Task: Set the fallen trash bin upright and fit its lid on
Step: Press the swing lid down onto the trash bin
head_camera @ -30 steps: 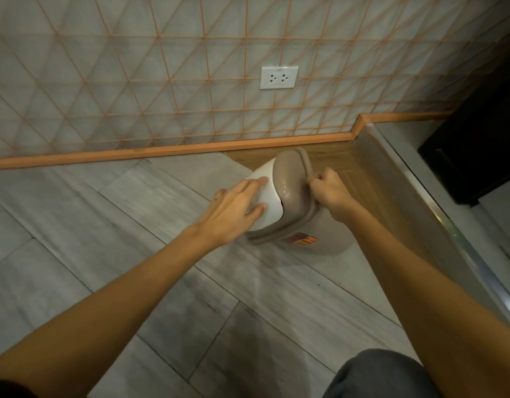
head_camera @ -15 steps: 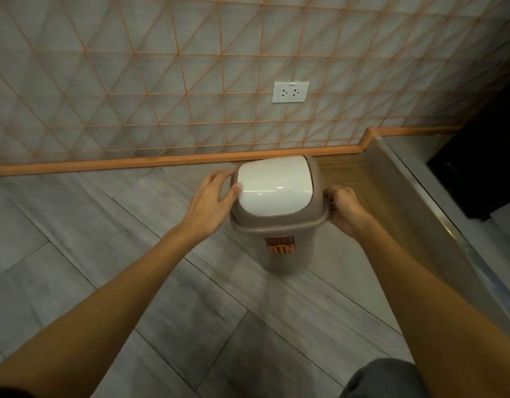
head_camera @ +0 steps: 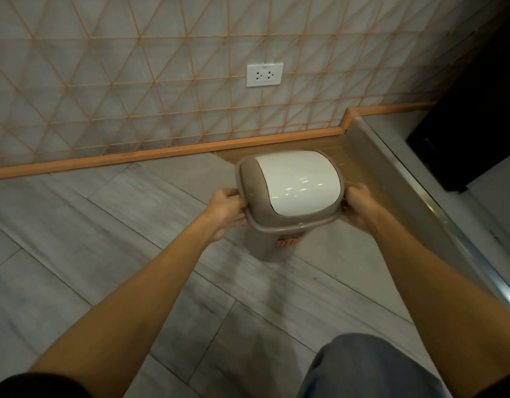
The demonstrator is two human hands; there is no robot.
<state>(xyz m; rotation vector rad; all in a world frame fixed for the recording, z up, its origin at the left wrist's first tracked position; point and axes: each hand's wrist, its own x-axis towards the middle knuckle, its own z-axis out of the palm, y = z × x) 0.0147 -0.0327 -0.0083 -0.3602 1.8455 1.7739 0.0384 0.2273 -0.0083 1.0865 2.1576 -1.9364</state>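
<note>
The grey plank floor (head_camera: 110, 254) meets a tiled wall (head_camera: 133, 81) with an orange skirting. The trash bin (head_camera: 272, 244) stands upright on the floor near the wall, its lid (head_camera: 291, 186) on top, apparently seated. The left hand (head_camera: 226, 211) and right hand (head_camera: 360, 209) clasp the lid's rim from opposite sides. A white socket (head_camera: 264, 74) sits on the wall.
</note>
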